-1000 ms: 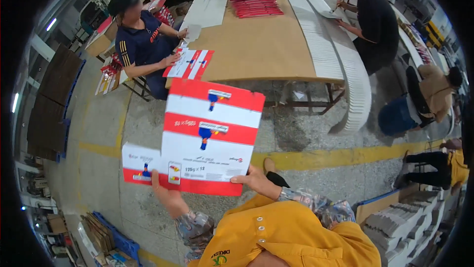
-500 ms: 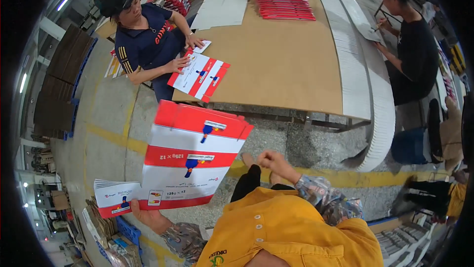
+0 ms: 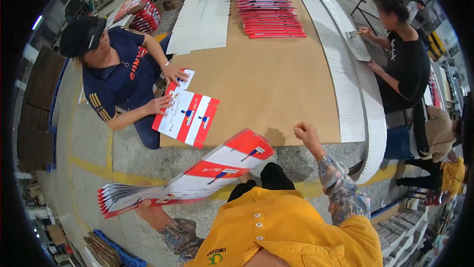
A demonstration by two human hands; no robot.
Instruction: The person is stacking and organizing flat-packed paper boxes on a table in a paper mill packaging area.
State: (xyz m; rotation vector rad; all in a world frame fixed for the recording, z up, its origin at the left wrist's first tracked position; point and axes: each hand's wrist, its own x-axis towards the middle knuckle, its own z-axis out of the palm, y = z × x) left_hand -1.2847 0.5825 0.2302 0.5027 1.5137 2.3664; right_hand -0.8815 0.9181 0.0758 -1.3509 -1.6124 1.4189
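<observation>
My left hand (image 3: 152,213) grips a sheaf of flat red-and-white printed carton blanks (image 3: 197,175) at the lower left corner. The sheaf is tilted, its left ends fan out in layers, and its far end reaches close to the table's front edge. My right hand (image 3: 307,133) is closed in a loose fist above the near edge of the table, apart from the cartons; nothing shows in it. Across to the left, a co-worker's hands (image 3: 165,100) press on another red-and-white carton blank (image 3: 186,116) at the corner of the brown-topped table (image 3: 276,89).
A tall pile of red-and-white cartons (image 3: 269,13) stands at the table's far end. White corrugated sheets (image 3: 340,69) run along its right side, where another person holds a brush (image 3: 353,34). A white sheet (image 3: 200,25) covers the far left. Cardboard stacks (image 3: 34,114) stand beyond.
The carton sheaf in my left hand has tipped flatter and swung right toward the table. My right fist has risen forward and right to the table edge. The table appears nearer.
</observation>
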